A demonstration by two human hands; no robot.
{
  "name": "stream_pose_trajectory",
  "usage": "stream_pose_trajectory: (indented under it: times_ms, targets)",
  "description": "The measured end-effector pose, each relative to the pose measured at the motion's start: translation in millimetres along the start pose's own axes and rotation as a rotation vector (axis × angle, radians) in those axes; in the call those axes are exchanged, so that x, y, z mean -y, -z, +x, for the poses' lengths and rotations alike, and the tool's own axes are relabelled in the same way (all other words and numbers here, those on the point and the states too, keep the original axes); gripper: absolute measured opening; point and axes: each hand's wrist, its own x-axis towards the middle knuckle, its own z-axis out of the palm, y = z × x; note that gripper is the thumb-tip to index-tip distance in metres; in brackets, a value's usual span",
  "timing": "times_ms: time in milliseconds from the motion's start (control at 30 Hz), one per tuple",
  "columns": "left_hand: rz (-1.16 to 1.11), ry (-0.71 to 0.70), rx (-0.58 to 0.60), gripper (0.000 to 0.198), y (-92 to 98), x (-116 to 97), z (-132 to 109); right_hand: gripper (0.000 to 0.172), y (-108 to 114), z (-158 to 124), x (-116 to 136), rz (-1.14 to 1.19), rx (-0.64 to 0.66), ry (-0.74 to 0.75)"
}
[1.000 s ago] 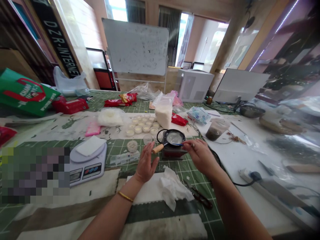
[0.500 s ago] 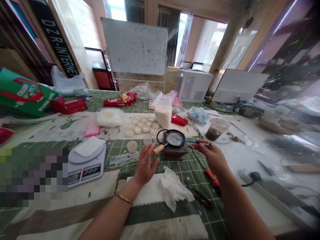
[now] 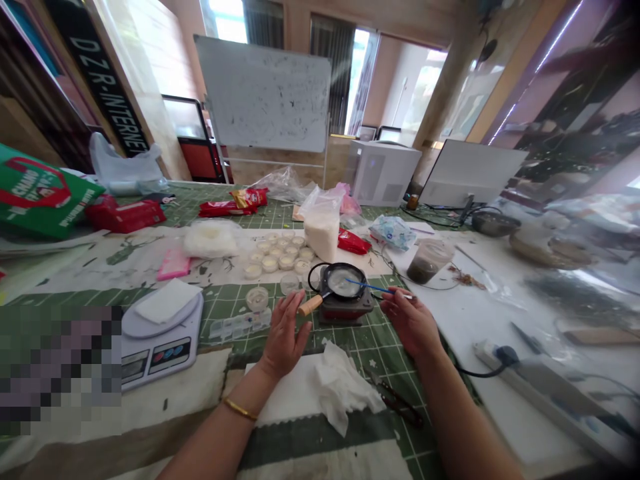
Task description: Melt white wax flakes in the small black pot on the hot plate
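A small black pan (image 3: 345, 281) with a wooden handle (image 3: 311, 305) rests on a compact hot plate (image 3: 345, 312); whitish contents show inside it. My right hand (image 3: 411, 323) pinches a thin blue stick (image 3: 373, 287), whose far end reaches into the pan. Beside the wooden handle, my left hand (image 3: 285, 337) is open, fingers stretched out and holding nothing. Whether its fingertips touch the handle I cannot tell. Below the pan lies a crumpled white tissue (image 3: 343, 387). Near my left fingers are a clear pill organizer (image 3: 240, 325) and a small round container (image 3: 257, 299).
A kitchen scale (image 3: 163, 333) bearing a folded white sheet stands on the left. Behind the pan are several small filled cups (image 3: 280, 255) and a bag of white grains (image 3: 321, 230). On the right are a plastic cup (image 3: 430, 261), dark-handled scissors (image 3: 400, 403) and a power strip (image 3: 535, 397).
The view has shifted slightly. My right hand has dropped a little, still with the blue stick, and the orange-handled tool beside it is now hidden. My left hand stays open by the handle.
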Motion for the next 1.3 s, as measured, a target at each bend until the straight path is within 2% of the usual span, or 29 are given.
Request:
stream_pose_trajectory:
  times_ms: [200,700,767,833,900,933,1033,1300]
  targets:
    - [0.014,-0.004,0.0,0.061,-0.6,1.2,-0.8,0.023,-1.0,1.1,-2.7,0.033,0.012,-0.038]
    - [0.015,-0.004,0.006,0.057,1.0,-0.4,-0.3,0.026,3.0,3.0,-4.4,0.026,-0.033,0.025]
    - [0.022,-0.005,0.001,0.051,1.6,-0.9,-0.2,0.025,3.6,2.8,-5.1,0.029,-0.032,0.021]
    - [0.039,-0.005,-0.004,0.034,2.8,-1.7,0.3,0.026,4.1,2.8,-5.5,0.034,-0.029,0.019]
    - [0.06,-0.007,0.031,0.014,4.5,-2.8,1.3,0.026,4.6,3.2,-5.7,0.033,-0.033,0.027]
    - [0.065,-0.011,0.059,0.012,5.3,-3.4,1.9,0.026,4.8,3.5,-5.7,0.03,-0.037,0.035]
    - [0.056,-0.045,0.126,0.022,6.7,-5.7,3.2,0.026,5.1,4.5,-5.8,0.008,-0.05,0.063]
    - [0.025,-0.145,0.202,0.038,4.0,-8.2,-0.3,0.026,1.6,1.6,-4.8,-0.133,-0.085,0.149]
